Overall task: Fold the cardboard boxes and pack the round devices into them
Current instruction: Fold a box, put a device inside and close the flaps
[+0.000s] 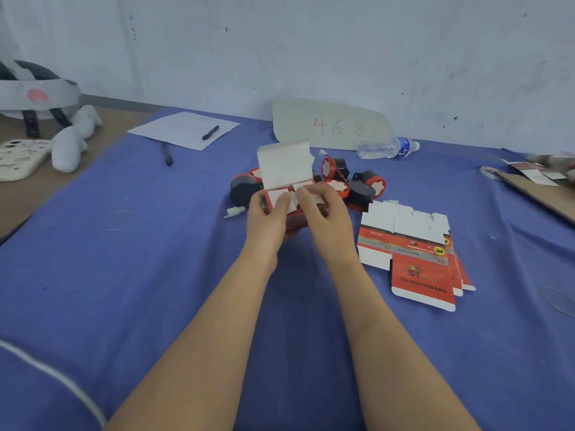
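Note:
A red and white cardboard box [284, 169] is held upright over the blue table, its white lid flap standing open at the top. My left hand [267, 217] grips its left side, thumb on a small white side flap. My right hand [323, 213] holds the right side, fingers pressing the other side flap inward. Behind the box lie several round black and red devices [362, 185] with white labels and thin wires. A stack of flat unfolded boxes [410, 253] lies to the right of my right hand.
A sheet of paper [183, 129] with a black pen sits at the back left, another pen beside it. A plastic water bottle [387, 147] and a cardboard sign marked 46 lie by the wall. A helmet, white objects and a phone case occupy the far left; cardboard and scraps the far right.

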`<action>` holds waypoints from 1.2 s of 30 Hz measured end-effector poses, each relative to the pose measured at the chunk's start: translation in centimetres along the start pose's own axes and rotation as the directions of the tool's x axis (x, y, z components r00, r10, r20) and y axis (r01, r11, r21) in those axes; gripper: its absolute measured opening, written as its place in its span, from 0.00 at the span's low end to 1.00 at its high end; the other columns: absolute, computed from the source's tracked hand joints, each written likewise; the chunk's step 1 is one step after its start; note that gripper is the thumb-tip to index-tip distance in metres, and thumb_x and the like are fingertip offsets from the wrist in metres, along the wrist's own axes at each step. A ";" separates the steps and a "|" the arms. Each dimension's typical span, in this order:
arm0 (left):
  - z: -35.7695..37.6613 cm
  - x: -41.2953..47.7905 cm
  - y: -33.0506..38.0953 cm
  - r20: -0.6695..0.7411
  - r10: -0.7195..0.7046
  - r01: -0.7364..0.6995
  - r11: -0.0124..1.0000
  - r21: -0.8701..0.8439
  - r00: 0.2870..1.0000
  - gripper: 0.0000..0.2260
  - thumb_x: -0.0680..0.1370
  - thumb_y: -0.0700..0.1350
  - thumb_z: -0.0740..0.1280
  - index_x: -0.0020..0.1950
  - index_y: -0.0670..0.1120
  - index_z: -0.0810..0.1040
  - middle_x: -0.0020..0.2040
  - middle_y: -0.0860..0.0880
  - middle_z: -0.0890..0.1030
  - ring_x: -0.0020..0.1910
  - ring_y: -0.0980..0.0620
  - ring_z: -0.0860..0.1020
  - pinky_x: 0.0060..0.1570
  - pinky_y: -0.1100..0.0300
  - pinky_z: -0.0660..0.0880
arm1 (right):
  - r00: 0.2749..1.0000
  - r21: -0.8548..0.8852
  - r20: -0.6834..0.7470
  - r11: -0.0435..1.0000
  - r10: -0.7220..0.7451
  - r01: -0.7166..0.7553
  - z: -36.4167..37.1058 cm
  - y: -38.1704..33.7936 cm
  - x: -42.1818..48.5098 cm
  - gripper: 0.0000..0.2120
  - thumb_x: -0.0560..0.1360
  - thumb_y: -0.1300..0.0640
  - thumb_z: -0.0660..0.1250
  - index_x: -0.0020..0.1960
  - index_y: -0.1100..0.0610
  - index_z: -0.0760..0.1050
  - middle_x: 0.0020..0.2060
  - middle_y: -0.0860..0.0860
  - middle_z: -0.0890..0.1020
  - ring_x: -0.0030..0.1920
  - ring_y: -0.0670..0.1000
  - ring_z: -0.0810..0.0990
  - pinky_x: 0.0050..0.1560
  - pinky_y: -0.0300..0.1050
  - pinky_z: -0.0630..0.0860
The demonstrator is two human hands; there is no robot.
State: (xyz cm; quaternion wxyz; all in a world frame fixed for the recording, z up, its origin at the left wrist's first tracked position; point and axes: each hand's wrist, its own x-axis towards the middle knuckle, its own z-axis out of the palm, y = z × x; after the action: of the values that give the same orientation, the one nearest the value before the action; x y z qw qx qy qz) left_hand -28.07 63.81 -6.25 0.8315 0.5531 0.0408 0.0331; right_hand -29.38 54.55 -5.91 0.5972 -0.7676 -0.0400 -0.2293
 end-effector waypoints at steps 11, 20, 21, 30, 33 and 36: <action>-0.5 0.2 -0.1 0.148 0.036 -0.059 0.986 0.158 0.988 0.08 0.78 0.43 0.65 0.51 0.57 0.75 0.52 0.52 0.82 0.51 0.51 0.82 0.47 0.52 0.82 | 0.975 0.196 0.197 0.970 0.102 -0.141 -3.0 0.3 0.9 0.31 0.78 0.65 0.59 0.73 0.38 0.58 0.62 0.44 0.76 0.61 0.48 0.77 0.59 0.47 0.77; -1.4 0.8 0.7 0.076 -0.084 0.081 0.996 0.042 0.993 0.14 0.78 0.46 0.66 0.63 0.51 0.76 0.54 0.47 0.83 0.52 0.47 0.82 0.50 0.49 0.81 | 0.937 0.086 0.342 0.991 0.072 -0.107 -2.3 0.4 0.4 0.14 0.78 0.60 0.63 0.62 0.50 0.71 0.53 0.42 0.78 0.48 0.34 0.77 0.49 0.33 0.74; -1.4 0.8 0.9 0.079 -0.112 0.109 0.993 0.032 0.991 0.13 0.78 0.47 0.64 0.62 0.50 0.77 0.54 0.45 0.83 0.53 0.45 0.82 0.52 0.47 0.80 | 0.921 0.088 0.381 0.988 0.084 -0.126 -2.4 0.6 0.4 0.16 0.77 0.58 0.65 0.64 0.49 0.70 0.55 0.43 0.77 0.50 0.35 0.77 0.49 0.33 0.74; -0.4 0.2 0.6 0.185 -0.002 -0.014 0.996 0.088 0.983 0.18 0.79 0.53 0.64 0.68 0.53 0.71 0.58 0.55 0.79 0.52 0.55 0.82 0.44 0.60 0.81 | 0.992 0.016 0.092 0.996 0.091 -0.093 -2.0 1.4 0.9 0.10 0.78 0.50 0.65 0.59 0.47 0.73 0.52 0.38 0.76 0.57 0.49 0.78 0.56 0.53 0.79; -0.5 0.0 -0.3 0.218 0.137 -0.177 0.968 0.177 0.966 0.23 0.78 0.48 0.68 0.70 0.57 0.67 0.53 0.64 0.72 0.48 0.62 0.79 0.37 0.68 0.78 | 0.994 0.017 0.030 0.995 0.101 -0.101 -2.0 1.5 0.9 0.08 0.79 0.46 0.62 0.56 0.43 0.74 0.51 0.40 0.78 0.53 0.50 0.80 0.47 0.46 0.82; -0.7 0.2 -0.4 0.175 0.173 -0.208 0.955 0.210 0.969 0.19 0.77 0.49 0.69 0.66 0.58 0.69 0.53 0.60 0.73 0.50 0.59 0.78 0.38 0.66 0.79 | 0.993 -0.009 0.056 0.994 0.106 -0.105 -2.0 1.5 0.7 0.09 0.78 0.44 0.62 0.58 0.41 0.72 0.53 0.42 0.78 0.55 0.49 0.79 0.52 0.49 0.80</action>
State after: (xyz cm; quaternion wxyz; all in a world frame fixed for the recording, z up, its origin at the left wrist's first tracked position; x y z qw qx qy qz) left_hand -27.93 64.32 -6.89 0.7563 0.6467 -0.0741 0.0654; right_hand -28.86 52.12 -6.59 0.6047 -0.7767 -0.0156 -0.1756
